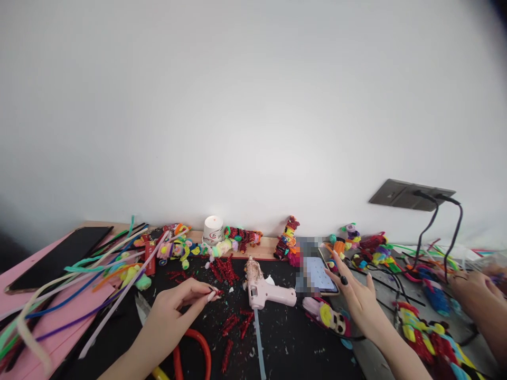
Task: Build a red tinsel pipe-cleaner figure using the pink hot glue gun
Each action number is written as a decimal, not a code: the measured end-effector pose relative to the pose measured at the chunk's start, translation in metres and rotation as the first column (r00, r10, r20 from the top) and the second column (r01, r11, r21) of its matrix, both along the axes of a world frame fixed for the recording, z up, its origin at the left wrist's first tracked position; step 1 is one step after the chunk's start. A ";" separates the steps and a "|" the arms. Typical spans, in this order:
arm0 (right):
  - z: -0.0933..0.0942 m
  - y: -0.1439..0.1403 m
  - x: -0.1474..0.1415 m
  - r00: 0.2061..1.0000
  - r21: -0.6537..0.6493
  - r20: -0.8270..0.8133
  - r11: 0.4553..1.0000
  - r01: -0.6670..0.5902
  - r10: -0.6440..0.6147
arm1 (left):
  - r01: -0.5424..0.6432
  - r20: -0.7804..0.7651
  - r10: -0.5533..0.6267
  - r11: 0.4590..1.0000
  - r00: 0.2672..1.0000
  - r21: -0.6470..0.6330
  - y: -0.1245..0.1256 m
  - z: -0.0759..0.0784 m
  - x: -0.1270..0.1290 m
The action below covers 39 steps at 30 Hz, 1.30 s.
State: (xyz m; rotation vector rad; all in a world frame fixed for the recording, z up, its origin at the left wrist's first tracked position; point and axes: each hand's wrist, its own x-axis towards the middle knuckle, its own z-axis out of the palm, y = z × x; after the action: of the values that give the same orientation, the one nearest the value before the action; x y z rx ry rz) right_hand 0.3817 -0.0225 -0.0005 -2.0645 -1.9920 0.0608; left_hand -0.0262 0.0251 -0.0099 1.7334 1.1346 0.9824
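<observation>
My left hand (pixel 174 311) is closed in a pinch over the black mat. A bit of red tinsel pipe cleaner (pixel 218 292) shows at its fingertips, mostly hidden by them. My right hand (pixel 360 303) is open, its fingers spread over the edge of a phone (pixel 319 274) with a lit screen. Between my hands lies a pink glue gun (pixel 273 294), with a clear glue stick (pixel 259 343) sticking out of its back. Cut red tinsel pieces (pixel 224 270) lie scattered near the gun. Scissors with orange-red handles (pixel 202 343) rest partly under my left forearm.
Long pipe cleaners (pixel 83 274) and a dark tablet (pixel 59 258) lie at left. An upturned paper cup (pixel 213 229) and several pipe-cleaner dolls (pixel 288 240) line the wall. Another person's hand (pixel 475 290) is at far right, below a socket (pixel 400 194) with black cords.
</observation>
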 end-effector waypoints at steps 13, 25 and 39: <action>0.002 -0.003 -0.002 1.000 -0.004 0.009 1.000 -0.023 0.023 | 0.001 0.018 -0.001 1.000 1.000 -0.002 0.000 0.001 0.001; 0.015 -0.001 -0.038 0.995 -0.062 -0.004 0.993 -0.096 0.096 | 0.009 0.039 -0.008 1.000 0.999 -0.027 -0.001 0.000 0.002; 0.030 -0.009 -0.183 0.868 0.149 -0.248 0.902 -0.404 0.430 | 0.267 0.301 -0.176 0.917 0.937 -0.296 -0.015 0.008 0.018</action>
State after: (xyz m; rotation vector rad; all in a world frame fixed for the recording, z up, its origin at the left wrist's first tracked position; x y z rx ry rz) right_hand 0.1991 -0.0312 0.0296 -1.4407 -2.1732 0.3175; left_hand -0.0084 0.0097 -0.0019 1.3730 0.8475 0.8012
